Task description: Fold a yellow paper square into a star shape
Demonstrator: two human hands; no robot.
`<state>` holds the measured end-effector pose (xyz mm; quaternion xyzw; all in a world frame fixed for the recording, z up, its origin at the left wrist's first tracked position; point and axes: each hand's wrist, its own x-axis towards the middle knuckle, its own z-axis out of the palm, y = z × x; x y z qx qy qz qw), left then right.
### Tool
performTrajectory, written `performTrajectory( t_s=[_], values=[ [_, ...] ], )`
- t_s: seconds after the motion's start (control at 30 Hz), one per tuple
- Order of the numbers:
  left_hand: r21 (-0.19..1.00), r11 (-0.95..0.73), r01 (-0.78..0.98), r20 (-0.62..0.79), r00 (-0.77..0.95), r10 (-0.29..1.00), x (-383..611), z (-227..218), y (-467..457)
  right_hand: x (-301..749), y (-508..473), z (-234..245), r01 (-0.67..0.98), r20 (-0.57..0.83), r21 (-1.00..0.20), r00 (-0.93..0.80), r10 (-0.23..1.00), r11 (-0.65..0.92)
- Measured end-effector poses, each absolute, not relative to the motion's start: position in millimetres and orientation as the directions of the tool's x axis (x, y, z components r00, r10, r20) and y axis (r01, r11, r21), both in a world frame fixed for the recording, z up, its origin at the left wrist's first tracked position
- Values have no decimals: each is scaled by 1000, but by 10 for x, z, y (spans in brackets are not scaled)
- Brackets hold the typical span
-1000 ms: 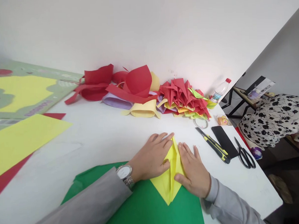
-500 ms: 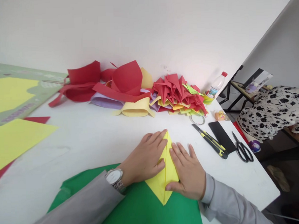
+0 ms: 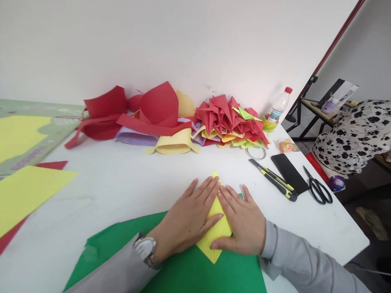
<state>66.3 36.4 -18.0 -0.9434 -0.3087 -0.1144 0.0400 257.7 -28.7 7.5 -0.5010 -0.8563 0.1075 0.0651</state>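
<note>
A folded piece of yellow paper (image 3: 210,247), narrow and kite-shaped, lies partly on a green sheet (image 3: 195,280) with its tip pointing away from me. My left hand (image 3: 190,218) rests flat over its left side, fingers stretched toward the tip. On the right side lies my right hand (image 3: 242,218), also flat, its thumb across the lower part of the paper. The fingertips of both hands come close together near the tip. Much of the paper is hidden beneath them.
Along the wall lie red paper shapes (image 3: 161,105) and a heap of folded red pieces (image 3: 223,115). To the right are a bottle (image 3: 278,110), tape roll (image 3: 256,153), box cutter (image 3: 274,181), black slab (image 3: 290,173) and scissors (image 3: 317,188). Yellow sheets (image 3: 29,192) lie left. A person (image 3: 357,139) is beyond the table.
My left hand has slid slightly back from the paper's tip, exposing it. My right fingers have moved inward over the paper, closer to the left ones. The view has shifted a little.
</note>
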Motion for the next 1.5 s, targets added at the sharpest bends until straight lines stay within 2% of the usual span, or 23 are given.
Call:
performTrajectory(
  t_s=[0.23, 0.37, 0.63, 0.93, 1.17, 1.5],
  values=[
    [11, -812, 584, 186, 797, 575, 642, -153, 374, 2666, -179, 186, 844, -108, -361, -461, 881, 398],
    [18, -823, 568, 211, 802, 559, 617, -175, 382, 2802, -83, 217, 899, -62, -291, -360, 931, 329],
    [17, -835, 551, 242, 808, 538, 607, -193, 378, 2830, -103, 85, 850, 47, -248, -469, 882, 466],
    [34, -832, 553, 244, 803, 543, 614, -207, 367, 2813, -96, 22, 778, 148, -255, -555, 819, 574],
    [-2, -837, 547, 204, 820, 535, 640, -131, 369, 2808, -83, -5, 767, 179, -208, -580, 795, 607],
    [12, -769, 639, 280, 737, 616, 766, -188, 402, 2791, -74, -25, 771, 184, -200, -576, 796, 604]
  ],
)
